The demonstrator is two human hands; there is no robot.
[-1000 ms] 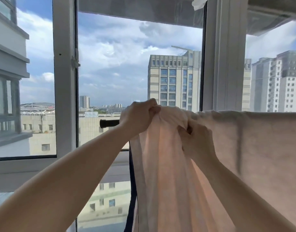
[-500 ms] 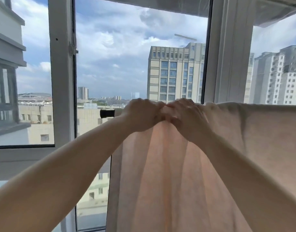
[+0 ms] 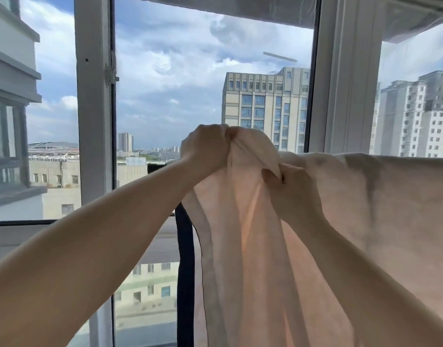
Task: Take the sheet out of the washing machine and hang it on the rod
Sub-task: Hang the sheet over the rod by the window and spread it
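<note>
A pale peach sheet hangs over the rod in front of the window, spread flat to the right. Only the rod's black end shows, left of my hands; the rest is under the cloth. My left hand grips a bunched fold of the sheet's top edge, lifted a little above the rod line. My right hand pinches the sheet's edge lower and to the right, its fingers curled into the cloth. The sheet's left part hangs in loose folds below both hands.
White window frames stand behind the rod, with another thick post at the right. A dark vertical strip hangs left of the sheet's edge. Tall buildings and cloudy sky lie beyond the glass.
My hands were together at the rod half a second ago. Now the left hand has lifted the bunched edge, the right has dropped lower right, and the sheet's left edge has gathered rightward.
</note>
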